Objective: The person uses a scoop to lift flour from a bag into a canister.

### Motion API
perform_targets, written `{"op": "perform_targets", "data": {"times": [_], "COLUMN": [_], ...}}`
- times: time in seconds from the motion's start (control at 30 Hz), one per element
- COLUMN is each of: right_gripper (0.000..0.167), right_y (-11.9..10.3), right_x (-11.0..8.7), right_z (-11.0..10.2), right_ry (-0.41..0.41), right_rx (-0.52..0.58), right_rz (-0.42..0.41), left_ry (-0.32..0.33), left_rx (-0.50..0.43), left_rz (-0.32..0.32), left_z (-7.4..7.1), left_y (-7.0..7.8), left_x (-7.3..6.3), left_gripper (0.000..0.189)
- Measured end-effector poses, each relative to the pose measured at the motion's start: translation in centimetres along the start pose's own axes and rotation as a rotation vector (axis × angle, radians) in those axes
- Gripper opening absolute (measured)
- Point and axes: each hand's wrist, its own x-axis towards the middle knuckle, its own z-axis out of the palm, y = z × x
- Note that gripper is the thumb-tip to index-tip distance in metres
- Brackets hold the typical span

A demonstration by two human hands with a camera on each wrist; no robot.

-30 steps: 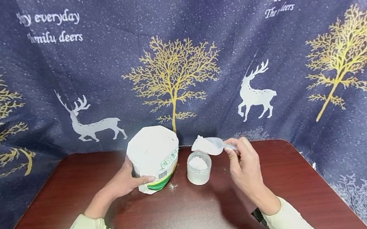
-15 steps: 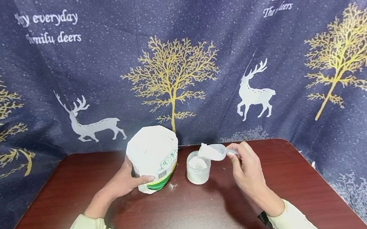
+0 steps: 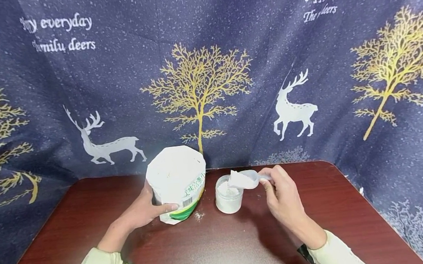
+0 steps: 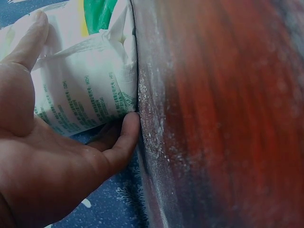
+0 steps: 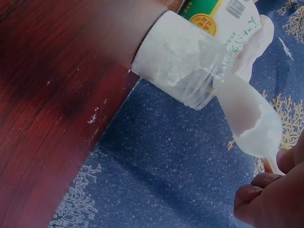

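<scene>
My left hand (image 3: 140,210) grips the side of a white flour bag (image 3: 193,191) with green print, its thumb along the front. The bag's top is open and full of white powder. A clear round jar (image 3: 229,205), partly filled with the same powder, stands just right of the bag. My right hand (image 3: 285,195) pinches the handle of a translucent scoop (image 3: 253,177). Heaped powder (image 3: 240,181) lies in the scoop, whose front end tips over the jar's mouth. In the right wrist view the scoop (image 5: 259,128) overlaps the jar's threaded rim (image 5: 205,90).
Spilled powder (image 3: 199,215) dusts the dark red-brown table (image 3: 208,255) in front of the bag. Behind the table's far edge hangs a blue cloth (image 3: 200,14) printed with deer and golden trees.
The right hand has brought the scoop down and onto the jar's mouth, its front now lower and right at the rim. The left hand and the bag have stayed in place.
</scene>
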Motion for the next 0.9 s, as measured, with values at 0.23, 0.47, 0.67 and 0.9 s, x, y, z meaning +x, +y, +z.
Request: {"op": "perform_targets", "data": {"times": [0.23,0.47,0.67,0.9], "right_gripper": [0.016,0.01,0.012,0.016], "right_y": [0.1,0.3,0.2,-0.3], "right_x": [0.2,0.3,0.7,1.2], "right_z": [0.0,0.1,0.2,0.4], "right_ry": [-0.051,-0.098,-0.104,-0.125], "right_rx": [-0.008,-0.019,-0.041,-0.076], "right_rz": [-0.021,-0.04,-0.075,-0.074], "left_ry": [0.004,0.004,0.002,0.005], "left_rx": [0.009,0.024,0.026,0.03], "left_rz": [-0.008,-0.011,-0.005,0.0], "left_z": [0.0,0.0,-0.1,0.0], "left_y": [0.1,0.3,0.3,0.2], "left_x": [0.0,-0.1,0.0,0.0], "left_gripper": [0.125,0.128,0.128,0.128]}}
